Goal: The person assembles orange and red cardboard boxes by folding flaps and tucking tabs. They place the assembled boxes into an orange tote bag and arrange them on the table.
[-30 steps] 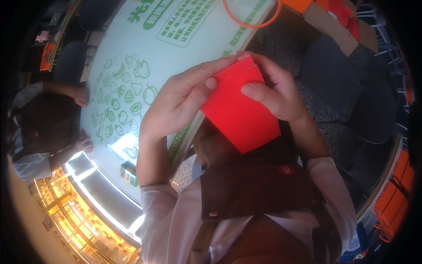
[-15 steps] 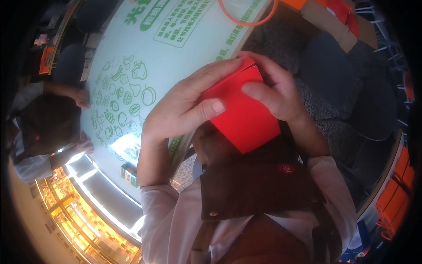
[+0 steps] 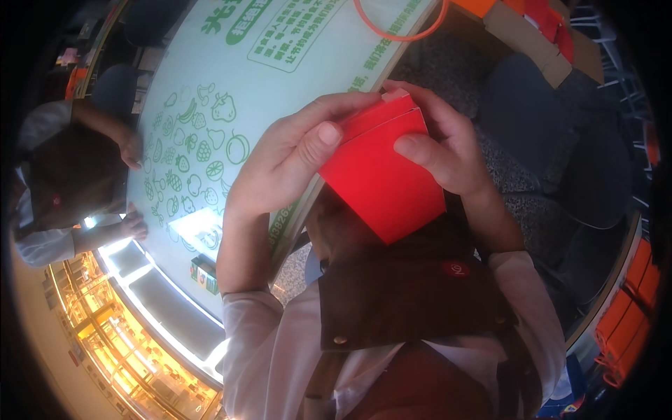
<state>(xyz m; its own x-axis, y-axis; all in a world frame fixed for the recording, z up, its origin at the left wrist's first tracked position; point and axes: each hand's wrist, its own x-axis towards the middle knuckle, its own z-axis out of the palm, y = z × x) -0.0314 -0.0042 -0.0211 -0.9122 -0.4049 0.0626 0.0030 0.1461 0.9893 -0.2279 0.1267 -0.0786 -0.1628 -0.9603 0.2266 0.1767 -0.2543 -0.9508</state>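
Between my two hands is a red cardboard box, held tilted in front of my brown apron, beside the table edge. My left hand wraps its upper left side, the thumb lying along the top edge and the fingers behind. On the other side my right hand grips the upper right, its thumb pressed on the front face and its fingers behind. A slit shows between the panels along the box's top edge. What is inside the box cannot be seen.
A pale table with green printed fruit drawings lies to my left. An orange ring rests at its far edge. A small green carton sits near a bright reflection. Another person's hand touches the table's left edge. Dark chairs stand right.
My left thumb has moved up off the front face to the top edge. The gap between the top panels looks wider. Both hands still hold the box.
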